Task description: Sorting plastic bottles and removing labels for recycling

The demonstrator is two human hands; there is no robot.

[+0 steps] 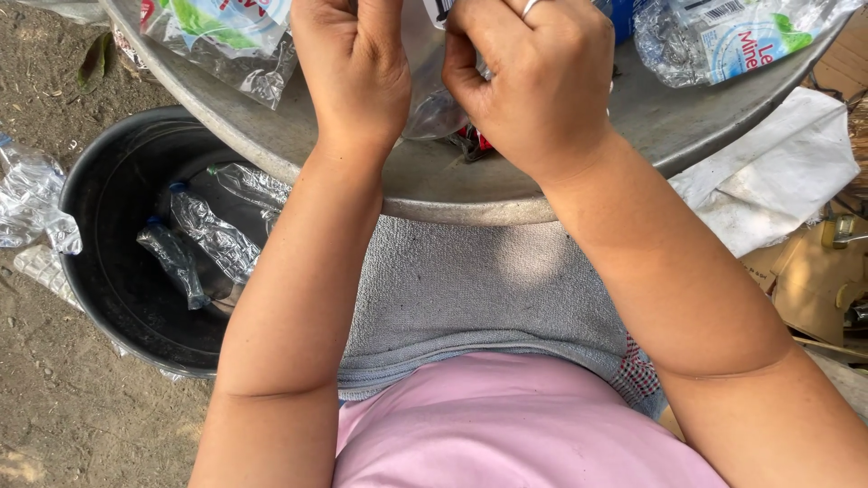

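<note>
My left hand [354, 68] and my right hand [533, 77] are both closed on one clear crushed plastic bottle [434, 113], held between them over a round grey metal tray [434, 181]. The bottle's lower end shows between my wrists; the rest is hidden behind my fingers and the frame's top edge. A ring sits on a finger of my right hand. A small red scrap [477, 140] lies on the tray under my right hand.
A black bucket [99, 271] on the dirt at my left holds several crushed clear bottles [212, 237]. More labelled bottles lie on the tray at top left [226, 36] and top right [723, 36]. A white sack [768, 172] lies to the right. A grey towel [470, 289] covers my lap.
</note>
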